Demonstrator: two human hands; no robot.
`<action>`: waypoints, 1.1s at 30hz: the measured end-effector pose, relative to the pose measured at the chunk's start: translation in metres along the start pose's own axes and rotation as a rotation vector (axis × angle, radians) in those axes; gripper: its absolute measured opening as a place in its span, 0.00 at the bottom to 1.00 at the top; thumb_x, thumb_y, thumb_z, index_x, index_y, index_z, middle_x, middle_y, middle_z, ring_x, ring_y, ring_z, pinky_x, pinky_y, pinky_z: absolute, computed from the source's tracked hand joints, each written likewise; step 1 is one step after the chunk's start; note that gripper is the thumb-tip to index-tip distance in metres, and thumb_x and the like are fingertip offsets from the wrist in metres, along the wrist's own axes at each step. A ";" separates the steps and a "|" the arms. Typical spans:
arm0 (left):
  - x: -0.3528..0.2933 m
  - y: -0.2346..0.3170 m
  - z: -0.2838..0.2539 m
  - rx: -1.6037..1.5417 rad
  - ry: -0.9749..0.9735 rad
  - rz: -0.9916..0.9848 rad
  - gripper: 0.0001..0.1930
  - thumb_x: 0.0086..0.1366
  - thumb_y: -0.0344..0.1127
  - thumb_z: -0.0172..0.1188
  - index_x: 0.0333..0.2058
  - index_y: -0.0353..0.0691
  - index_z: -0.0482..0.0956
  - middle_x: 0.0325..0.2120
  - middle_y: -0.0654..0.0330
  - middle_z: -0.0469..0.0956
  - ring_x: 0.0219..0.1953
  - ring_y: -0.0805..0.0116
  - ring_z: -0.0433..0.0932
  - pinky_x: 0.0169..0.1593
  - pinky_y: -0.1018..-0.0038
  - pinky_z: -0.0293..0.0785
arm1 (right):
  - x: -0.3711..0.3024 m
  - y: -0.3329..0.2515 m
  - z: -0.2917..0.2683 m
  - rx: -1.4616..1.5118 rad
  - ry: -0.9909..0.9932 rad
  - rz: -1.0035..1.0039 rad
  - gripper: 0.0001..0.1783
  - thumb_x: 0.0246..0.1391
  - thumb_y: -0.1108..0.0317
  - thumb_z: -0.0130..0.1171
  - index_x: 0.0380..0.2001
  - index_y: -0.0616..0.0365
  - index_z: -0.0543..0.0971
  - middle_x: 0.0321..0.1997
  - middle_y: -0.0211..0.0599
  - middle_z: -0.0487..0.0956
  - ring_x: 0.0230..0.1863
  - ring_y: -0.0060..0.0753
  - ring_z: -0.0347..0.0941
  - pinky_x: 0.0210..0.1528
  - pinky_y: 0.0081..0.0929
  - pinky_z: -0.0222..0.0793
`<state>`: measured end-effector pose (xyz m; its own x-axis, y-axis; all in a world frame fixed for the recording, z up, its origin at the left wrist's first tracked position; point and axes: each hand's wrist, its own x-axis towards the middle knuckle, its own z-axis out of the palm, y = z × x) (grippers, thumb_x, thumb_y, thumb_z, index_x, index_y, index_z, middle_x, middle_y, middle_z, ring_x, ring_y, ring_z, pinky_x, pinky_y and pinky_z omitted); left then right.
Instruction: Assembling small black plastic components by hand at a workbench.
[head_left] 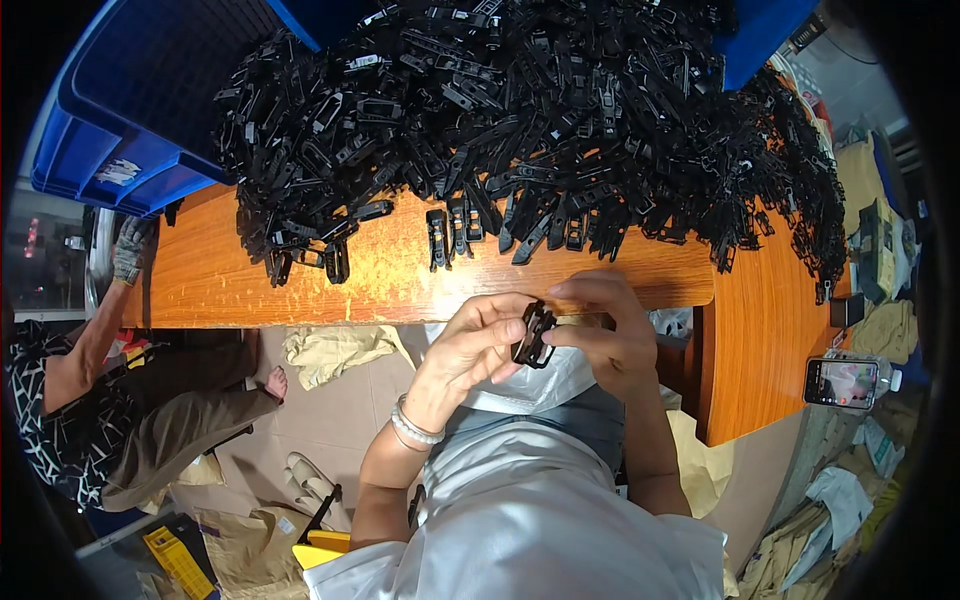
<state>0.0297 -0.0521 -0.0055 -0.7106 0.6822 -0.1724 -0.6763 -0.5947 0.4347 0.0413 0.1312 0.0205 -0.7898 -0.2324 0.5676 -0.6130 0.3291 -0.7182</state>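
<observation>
My left hand (468, 350) pinches a small bundle of black plastic clip-like parts (534, 336) between thumb and fingers, above my lap and just off the table's near edge. From the right, my right hand (615, 335) reaches around the same parts, its thumb and fingertips at their right side. The exact number of pieces held cannot be made out. Ahead on the wooden table (380, 275), several similar long black clips (455, 232) lie in a loose row in front of a large heap of black clips (480, 110).
A blue plastic crate (130, 150) stands at the far left, near another person's gloved hand (130, 250). A phone (842, 383) with a lit screen rests by the table's right wing (755, 350). Brown paper bags (250, 550) and cloth-like wrappings (335, 352) lie on the floor.
</observation>
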 end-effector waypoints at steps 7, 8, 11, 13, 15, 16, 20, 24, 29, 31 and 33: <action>0.003 -0.002 0.002 0.093 0.048 0.019 0.24 0.57 0.37 0.57 0.43 0.20 0.65 0.20 0.53 0.73 0.09 0.74 0.68 0.11 0.85 0.61 | 0.007 0.001 -0.002 -0.217 -0.191 -0.062 0.09 0.37 0.72 0.57 0.27 0.55 0.78 0.44 0.38 0.72 0.43 0.41 0.67 0.43 0.33 0.62; 0.004 -0.002 0.003 0.094 0.047 0.019 0.24 0.57 0.37 0.57 0.43 0.20 0.65 0.20 0.53 0.73 0.09 0.74 0.68 0.11 0.85 0.61 | 0.008 -0.004 -0.001 -0.217 -0.191 -0.063 0.09 0.37 0.72 0.57 0.27 0.55 0.78 0.44 0.38 0.72 0.43 0.41 0.67 0.43 0.33 0.62; 0.008 -0.003 0.008 0.234 0.204 0.102 0.10 0.59 0.30 0.53 0.38 0.30 0.71 0.25 0.58 0.75 0.16 0.73 0.74 0.16 0.85 0.66 | 0.005 -0.015 0.002 -0.107 -0.176 0.082 0.11 0.37 0.70 0.59 0.29 0.60 0.76 0.46 0.39 0.71 0.44 0.44 0.66 0.47 0.36 0.60; 0.016 -0.001 0.011 0.393 0.225 0.133 0.09 0.59 0.30 0.54 0.37 0.31 0.72 0.26 0.58 0.75 0.16 0.74 0.74 0.16 0.85 0.66 | -0.001 -0.014 0.001 -0.247 -0.118 0.075 0.11 0.38 0.73 0.59 0.29 0.64 0.75 0.45 0.41 0.71 0.42 0.42 0.68 0.43 0.33 0.64; 0.027 0.008 0.016 0.637 0.281 0.169 0.08 0.57 0.31 0.56 0.33 0.31 0.74 0.26 0.57 0.75 0.18 0.70 0.75 0.18 0.81 0.67 | -0.009 -0.010 0.002 -0.211 -0.014 0.147 0.10 0.39 0.75 0.59 0.29 0.65 0.75 0.44 0.41 0.72 0.40 0.39 0.69 0.40 0.29 0.65; 0.033 0.012 0.017 0.637 0.278 0.168 0.08 0.57 0.31 0.56 0.33 0.31 0.74 0.26 0.57 0.75 0.18 0.70 0.75 0.18 0.81 0.67 | -0.013 -0.008 0.002 -0.172 0.091 0.219 0.09 0.40 0.77 0.58 0.29 0.67 0.74 0.43 0.41 0.72 0.39 0.35 0.70 0.37 0.25 0.67; 0.049 0.018 0.024 1.916 0.515 0.778 0.05 0.51 0.28 0.57 0.24 0.31 0.74 0.19 0.54 0.66 0.23 0.58 0.71 0.23 0.68 0.68 | -0.022 -0.004 0.000 -0.126 0.306 0.410 0.06 0.42 0.81 0.54 0.28 0.69 0.74 0.39 0.40 0.73 0.37 0.30 0.71 0.33 0.19 0.67; 0.053 0.023 0.009 2.273 0.598 0.715 0.05 0.48 0.27 0.57 0.21 0.33 0.71 0.24 0.54 0.65 0.27 0.58 0.69 0.23 0.65 0.67 | -0.020 0.004 0.002 0.018 0.446 0.461 0.06 0.45 0.82 0.52 0.29 0.70 0.75 0.37 0.39 0.73 0.37 0.29 0.71 0.35 0.18 0.67; 0.038 0.024 0.022 1.785 0.699 0.779 0.07 0.53 0.29 0.58 0.26 0.32 0.71 0.22 0.55 0.70 0.21 0.68 0.70 0.22 0.75 0.67 | -0.019 0.015 0.007 0.034 0.428 0.454 0.07 0.45 0.82 0.54 0.31 0.71 0.76 0.39 0.39 0.73 0.36 0.25 0.71 0.35 0.15 0.69; 0.036 0.023 0.019 1.103 0.612 0.574 0.08 0.57 0.31 0.56 0.28 0.30 0.71 0.20 0.59 0.75 0.17 0.79 0.70 0.20 0.83 0.65 | -0.020 0.017 0.011 0.462 0.487 0.584 0.08 0.44 0.82 0.56 0.32 0.71 0.76 0.39 0.38 0.74 0.35 0.22 0.71 0.34 0.14 0.69; 0.027 0.024 0.017 0.911 0.526 0.396 0.07 0.58 0.30 0.56 0.29 0.30 0.72 0.21 0.60 0.75 0.16 0.80 0.70 0.19 0.84 0.64 | -0.016 0.012 0.016 0.452 0.467 0.603 0.07 0.44 0.82 0.56 0.31 0.71 0.76 0.37 0.36 0.73 0.34 0.19 0.70 0.33 0.12 0.67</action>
<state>-0.0020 -0.0408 0.0156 -0.9831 0.1216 -0.1367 -0.1436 -0.0497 0.9884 0.0460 0.1248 -0.0037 -0.9527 0.2940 0.0767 -0.1227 -0.1413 -0.9823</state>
